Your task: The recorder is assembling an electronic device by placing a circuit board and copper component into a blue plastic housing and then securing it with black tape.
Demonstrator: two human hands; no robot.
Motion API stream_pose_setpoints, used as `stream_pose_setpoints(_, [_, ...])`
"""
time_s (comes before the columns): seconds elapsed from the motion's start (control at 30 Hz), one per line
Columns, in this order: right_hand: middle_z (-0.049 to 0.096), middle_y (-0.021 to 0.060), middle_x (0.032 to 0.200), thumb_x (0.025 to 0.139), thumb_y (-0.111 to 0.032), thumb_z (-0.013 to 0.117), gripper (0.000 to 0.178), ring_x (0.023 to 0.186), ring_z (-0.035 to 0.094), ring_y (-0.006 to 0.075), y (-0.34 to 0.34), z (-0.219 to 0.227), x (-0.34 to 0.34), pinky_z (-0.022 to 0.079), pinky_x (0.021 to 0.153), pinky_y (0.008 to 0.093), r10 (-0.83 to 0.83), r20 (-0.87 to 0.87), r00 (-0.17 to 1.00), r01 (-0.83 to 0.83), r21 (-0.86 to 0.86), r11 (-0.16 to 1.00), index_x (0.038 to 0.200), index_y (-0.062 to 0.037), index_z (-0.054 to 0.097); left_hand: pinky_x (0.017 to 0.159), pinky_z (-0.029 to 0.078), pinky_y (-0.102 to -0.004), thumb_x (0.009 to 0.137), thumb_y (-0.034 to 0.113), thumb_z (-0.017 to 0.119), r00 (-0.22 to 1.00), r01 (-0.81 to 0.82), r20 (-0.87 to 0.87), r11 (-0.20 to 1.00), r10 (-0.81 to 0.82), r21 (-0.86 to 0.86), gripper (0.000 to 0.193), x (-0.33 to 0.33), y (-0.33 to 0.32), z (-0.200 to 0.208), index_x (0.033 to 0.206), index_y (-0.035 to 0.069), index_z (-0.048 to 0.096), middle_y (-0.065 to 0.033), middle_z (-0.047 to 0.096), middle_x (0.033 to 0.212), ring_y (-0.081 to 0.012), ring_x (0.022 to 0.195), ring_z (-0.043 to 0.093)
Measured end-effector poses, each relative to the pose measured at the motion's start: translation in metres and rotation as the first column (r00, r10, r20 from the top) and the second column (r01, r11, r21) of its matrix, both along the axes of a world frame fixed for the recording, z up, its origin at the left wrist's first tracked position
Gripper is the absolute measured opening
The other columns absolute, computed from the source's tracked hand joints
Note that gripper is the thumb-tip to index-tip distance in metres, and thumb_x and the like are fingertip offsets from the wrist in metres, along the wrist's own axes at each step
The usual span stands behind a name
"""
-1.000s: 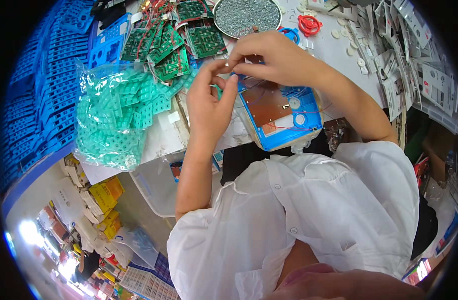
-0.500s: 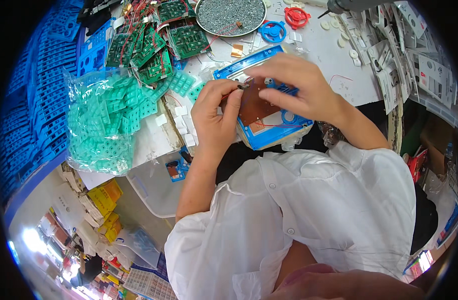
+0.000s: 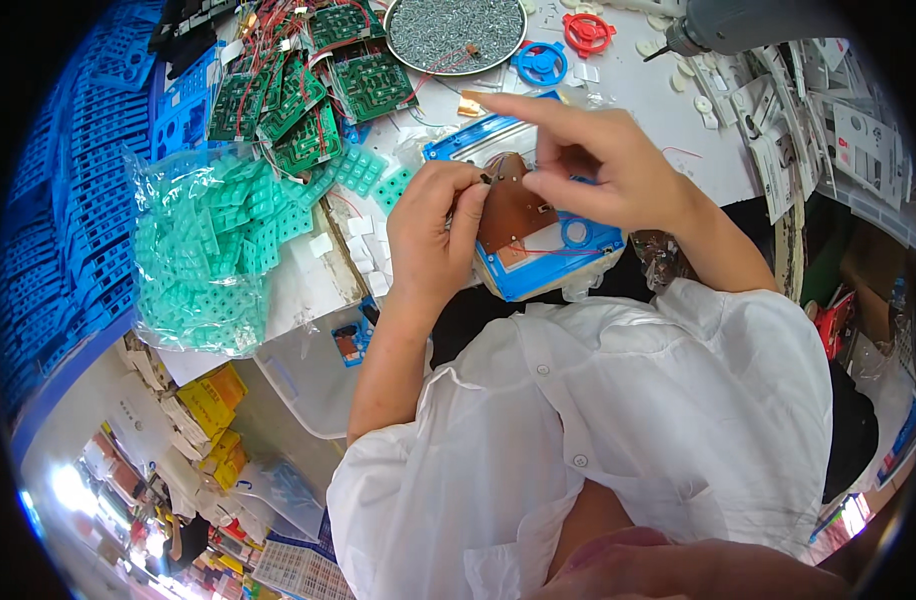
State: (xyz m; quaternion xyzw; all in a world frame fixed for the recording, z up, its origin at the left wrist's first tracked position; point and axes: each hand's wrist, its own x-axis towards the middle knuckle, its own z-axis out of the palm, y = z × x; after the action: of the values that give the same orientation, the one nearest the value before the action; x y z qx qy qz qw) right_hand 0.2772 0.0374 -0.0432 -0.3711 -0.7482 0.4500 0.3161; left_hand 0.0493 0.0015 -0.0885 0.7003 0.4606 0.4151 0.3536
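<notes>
A blue plastic frame (image 3: 523, 284) lies at the table's near edge, a brown circuit board (image 3: 513, 215) over it with thin red and dark wires. At the board's left edge, the thumb and index finger of my left hand (image 3: 430, 232) pinch a small dark part (image 3: 487, 179) by the wires; its kind is too small to make out. My right hand (image 3: 618, 165) hovers over the frame's far right part, index finger stretched out to the left and thumb tip close to the board. Nothing shows between its fingers. Part of the frame is hidden beneath this hand.
Green circuit boards (image 3: 373, 85) with red wires lie behind, beside a round tray of screws (image 3: 388, 40). A bag of teal rubber keypads (image 3: 203, 250) sits left. Blue (image 3: 540, 63) and red rings (image 3: 588, 34) lie far. An electric screwdriver (image 3: 723, 25) hangs at far right, near white panels (image 3: 763, 130).
My right hand has lifted off the board's wires, its index finger now stretched out farther away from me. The electric screwdriver reaches lower into view. My left hand keeps its pinch.
</notes>
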Motion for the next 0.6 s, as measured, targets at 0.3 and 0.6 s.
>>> stream_pose_setpoints(0.3, [0.056, -0.0039, 0.074, 0.092, -0.004, 0.069, 0.05, 0.068, 0.049, 0.005, 0.04, -0.005, 0.013, 0.039, 0.06, 0.0226, -0.093, 0.0, 0.996, 0.093, -0.004, 0.996, 0.142, -0.0101, 0.063, 0.075, 0.05, -0.0399, 0.091, 0.009, 0.07, 0.992, 0.016, -0.127, 0.98, 0.009, 0.196, 0.01, 0.001, 0.009, -0.003, 0.098, 0.003, 0.066, -0.0104, 0.069, 0.092, -0.031, 0.083, 0.063])
stream_pose_setpoints(0.6, [0.07, 0.0245, 0.118, 0.086, -0.006, 0.066, 0.045, 0.11, 0.068, 0.0349, 0.212, 0.003, -0.079, 0.054, 0.093, 0.0413, -0.39, 0.157, 0.907, 0.352, 0.224, 0.909, 0.131, 0.0004, 0.065, 0.09, 0.048, -0.0425, 0.083, 0.005, 0.075, 0.985, 0.074, -0.169, 0.961, -0.029, 0.267, 0.013, -0.011, -0.001, -0.007, 0.095, 0.007, 0.07, -0.0054, 0.074, 0.097, -0.0306, 0.097, 0.064])
